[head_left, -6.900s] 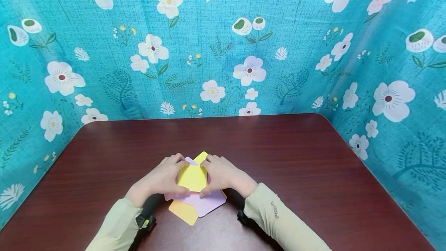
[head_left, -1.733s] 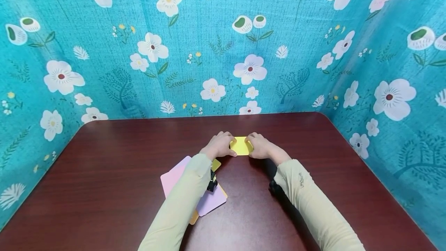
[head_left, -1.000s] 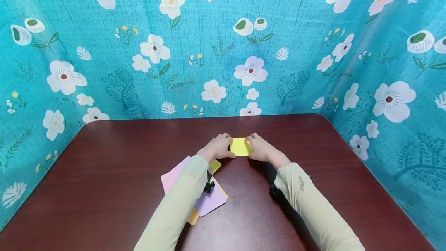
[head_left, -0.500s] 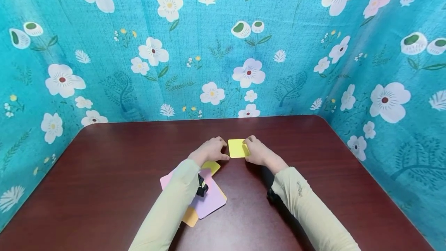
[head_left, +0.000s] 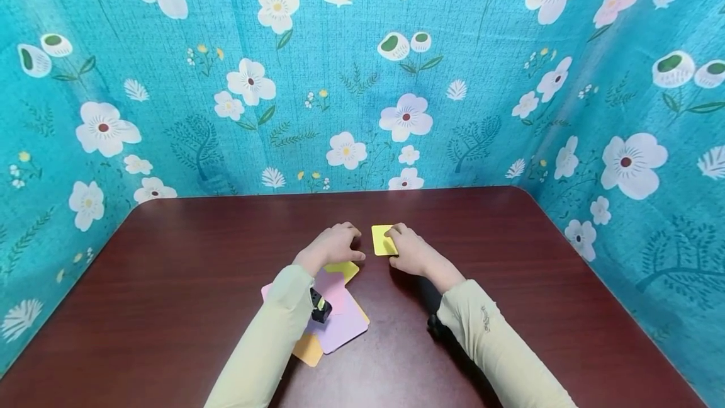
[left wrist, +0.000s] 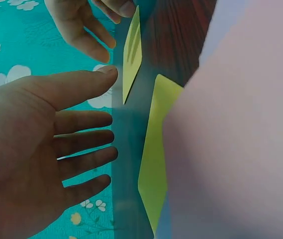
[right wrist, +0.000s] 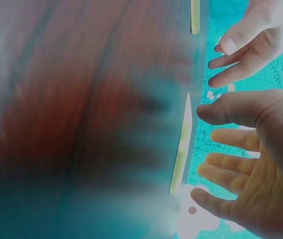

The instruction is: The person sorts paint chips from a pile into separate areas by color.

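A yellow square card (head_left: 382, 241) with rounded corners lies flat on the table, back of centre. My right hand (head_left: 416, 252) hovers at its right edge with fingers spread, overlapping part of the card; the right wrist view shows this hand (right wrist: 260, 159) gripping nothing beside the card (right wrist: 181, 154). To the left, my left hand (head_left: 331, 247) is spread and holds nothing; its fingers (left wrist: 86, 137) are straight and apart. Under the left forearm fans a pile: a lilac card (head_left: 348, 329), a pink card (head_left: 331, 285), an orange card (head_left: 308, 350) and another yellow card (head_left: 347, 268).
The dark red-brown table (head_left: 481, 232) has rounded back corners. A turquoise floral cloth (head_left: 362, 80) hangs behind it and along the sides. A black wrist device (head_left: 320, 306) on the left sleeve overlaps the pile in the head view.
From over the pile, both hands carried a yellow card to the back and laid it down. They have since let go, the left hand withdrawing leftward and the right shifting slightly left.
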The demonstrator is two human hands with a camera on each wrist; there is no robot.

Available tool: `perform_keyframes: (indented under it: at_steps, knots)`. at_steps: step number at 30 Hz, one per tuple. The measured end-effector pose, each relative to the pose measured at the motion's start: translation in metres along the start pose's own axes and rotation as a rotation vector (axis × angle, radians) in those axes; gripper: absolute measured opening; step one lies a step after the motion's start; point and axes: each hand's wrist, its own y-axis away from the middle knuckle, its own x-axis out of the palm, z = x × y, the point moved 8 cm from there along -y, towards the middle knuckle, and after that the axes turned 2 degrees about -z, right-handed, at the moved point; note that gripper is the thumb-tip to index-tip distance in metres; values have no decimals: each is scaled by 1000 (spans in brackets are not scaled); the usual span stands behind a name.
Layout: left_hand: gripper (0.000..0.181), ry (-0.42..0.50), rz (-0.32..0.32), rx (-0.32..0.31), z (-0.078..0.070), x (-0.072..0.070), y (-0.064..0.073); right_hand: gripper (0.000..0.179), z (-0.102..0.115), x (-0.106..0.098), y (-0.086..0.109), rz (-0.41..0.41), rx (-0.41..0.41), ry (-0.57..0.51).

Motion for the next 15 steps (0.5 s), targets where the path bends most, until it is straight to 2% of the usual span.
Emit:
perform_keyframes:
  at_steps: [5,10,15]
  knots:
    - [53,40,-9,0,7,-2,9,48,9,1,4,-11,-22,19]
    - [53,53,-25,-17,17,-5,14,47,19,-2,8,-28,-59,46]
    - [53,56,-42,-17,22,-7,23,46,29,0,12,-34,-93,66]
